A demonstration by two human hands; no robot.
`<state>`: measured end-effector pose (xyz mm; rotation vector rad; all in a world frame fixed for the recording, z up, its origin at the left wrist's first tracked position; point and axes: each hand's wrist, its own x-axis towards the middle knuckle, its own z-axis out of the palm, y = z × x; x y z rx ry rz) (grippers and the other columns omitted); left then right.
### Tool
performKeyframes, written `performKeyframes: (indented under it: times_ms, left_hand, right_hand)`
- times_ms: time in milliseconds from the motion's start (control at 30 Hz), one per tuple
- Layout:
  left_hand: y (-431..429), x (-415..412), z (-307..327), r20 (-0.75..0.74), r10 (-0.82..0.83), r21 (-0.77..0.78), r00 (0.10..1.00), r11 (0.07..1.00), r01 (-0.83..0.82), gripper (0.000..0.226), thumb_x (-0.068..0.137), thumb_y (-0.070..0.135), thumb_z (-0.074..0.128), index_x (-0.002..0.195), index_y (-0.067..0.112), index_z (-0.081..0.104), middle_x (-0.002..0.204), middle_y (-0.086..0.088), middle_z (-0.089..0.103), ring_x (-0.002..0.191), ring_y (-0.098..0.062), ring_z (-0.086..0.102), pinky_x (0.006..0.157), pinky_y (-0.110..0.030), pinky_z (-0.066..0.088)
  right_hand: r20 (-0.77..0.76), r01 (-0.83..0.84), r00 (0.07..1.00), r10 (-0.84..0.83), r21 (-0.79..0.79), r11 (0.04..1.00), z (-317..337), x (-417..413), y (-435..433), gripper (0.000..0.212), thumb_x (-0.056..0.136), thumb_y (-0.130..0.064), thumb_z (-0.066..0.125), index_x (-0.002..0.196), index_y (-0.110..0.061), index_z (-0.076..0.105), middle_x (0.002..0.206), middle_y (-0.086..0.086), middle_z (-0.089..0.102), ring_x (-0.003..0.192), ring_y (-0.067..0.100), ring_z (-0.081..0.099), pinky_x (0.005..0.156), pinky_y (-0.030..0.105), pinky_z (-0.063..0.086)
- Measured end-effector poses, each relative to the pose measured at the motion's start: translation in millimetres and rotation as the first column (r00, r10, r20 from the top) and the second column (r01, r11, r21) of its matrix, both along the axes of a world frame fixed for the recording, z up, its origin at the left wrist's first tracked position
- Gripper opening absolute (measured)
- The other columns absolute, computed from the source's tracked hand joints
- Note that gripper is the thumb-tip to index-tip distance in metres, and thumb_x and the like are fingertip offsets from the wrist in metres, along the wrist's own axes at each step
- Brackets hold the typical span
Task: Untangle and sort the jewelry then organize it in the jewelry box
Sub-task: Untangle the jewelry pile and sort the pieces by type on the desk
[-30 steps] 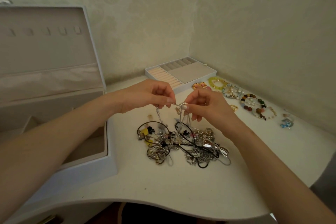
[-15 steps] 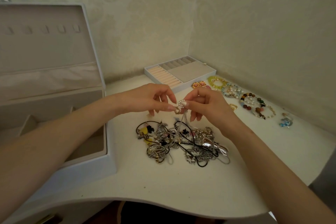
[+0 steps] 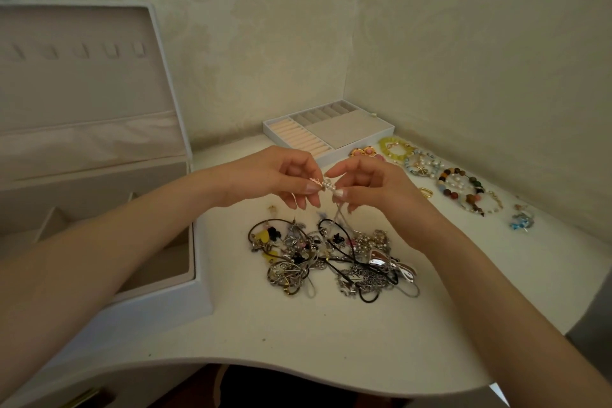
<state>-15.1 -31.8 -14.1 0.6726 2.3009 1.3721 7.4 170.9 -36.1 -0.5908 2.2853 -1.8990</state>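
The left hand (image 3: 275, 179) and right hand (image 3: 374, 189) each pinch the pearl piece (image 3: 326, 185). Ease its chain out slowly (it trails into the tangled pile (image 3: 331, 258)); never yank.

A white table (image 3: 298, 341) stands against cream patterned walls (image 3: 265, 26).

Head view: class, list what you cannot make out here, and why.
1. Jewelry box: head view; the left forearm and picture edge hide its inside.
2. Pearl piece: too small, partly covered by fingertips of the left hand and right hand.
3. Tangled pile: separate chains cannot be traced.
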Motion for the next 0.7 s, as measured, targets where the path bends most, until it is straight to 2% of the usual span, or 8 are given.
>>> performKeyframes:
  times_ms: [167,333,467,567,700]
  left_hand:
    - [-0.3,1.0,2.3,0.027,-0.023,-0.025,0.999,0.999,0.023,0.009,0.090,0.010,0.057,0.098,0.011,0.062,0.080,-0.001,0.069,0.065,-0.006,0.060,0.067,-0.019,0.051]
    - [0.6,0.8,1.2,0.053,-0.014,0.034,0.998,0.999,0.013,0.016,0.091,0.014,0.055,0.101,0.002,0.059,0.095,-0.009,0.071,0.079,-0.014,0.066,0.073,-0.024,0.055]
    - [3.0,3.4,2.8,0.087,0.009,0.065,0.996,0.998,-0.015,0.026,0.078,0.022,0.062,0.091,0.000,0.059,0.088,-0.009,0.072,0.071,-0.013,0.066,0.069,-0.023,0.055]
    - [6.3,4.9,1.5,0.031,0.084,0.063,0.996,0.994,-0.086,0.029,0.070,0.021,0.069,0.082,-0.003,0.058,0.081,-0.010,0.068,0.063,-0.009,0.063,0.061,-0.020,0.053]
    - [6.1,3.0,2.7,-0.079,0.206,0.117,0.975,0.974,-0.196,0.023,0.078,0.010,0.071,0.070,0.005,0.051,0.096,-0.011,0.069,0.064,-0.009,0.064,0.056,-0.020,0.052]
  right_hand:
    - [-0.006,0.010,1.000,-0.011,-0.039,0.999,-0.1,-1.1,1.3,0.023,0.082,0.009,0.062,0.091,-0.012,0.065,0.064,-0.009,0.064,0.069,0.012,0.065,0.067,0.021,0.052]
    - [0.001,-0.014,1.000,0.014,-0.077,0.997,-1.0,-0.9,1.6,0.027,0.080,0.014,0.061,0.095,-0.008,0.065,0.071,0.000,0.063,0.065,0.016,0.065,0.063,0.024,0.051]
    - [-0.006,-0.026,1.000,0.026,-0.093,0.995,-0.5,-0.8,1.1,0.031,0.078,0.015,0.062,0.094,-0.011,0.065,0.077,0.000,0.067,0.067,0.013,0.064,0.064,0.022,0.051]
    - [-0.003,-0.023,1.000,0.023,-0.132,0.991,-0.9,-1.5,0.2,0.032,0.074,0.016,0.066,0.091,-0.010,0.065,0.077,-0.001,0.066,0.070,0.016,0.066,0.068,0.026,0.055]
    - [0.013,-0.021,1.000,0.023,-0.164,0.986,-2.0,-1.8,1.1,0.030,0.074,0.019,0.063,0.091,-0.006,0.064,0.077,0.003,0.065,0.073,0.022,0.071,0.070,0.030,0.058]
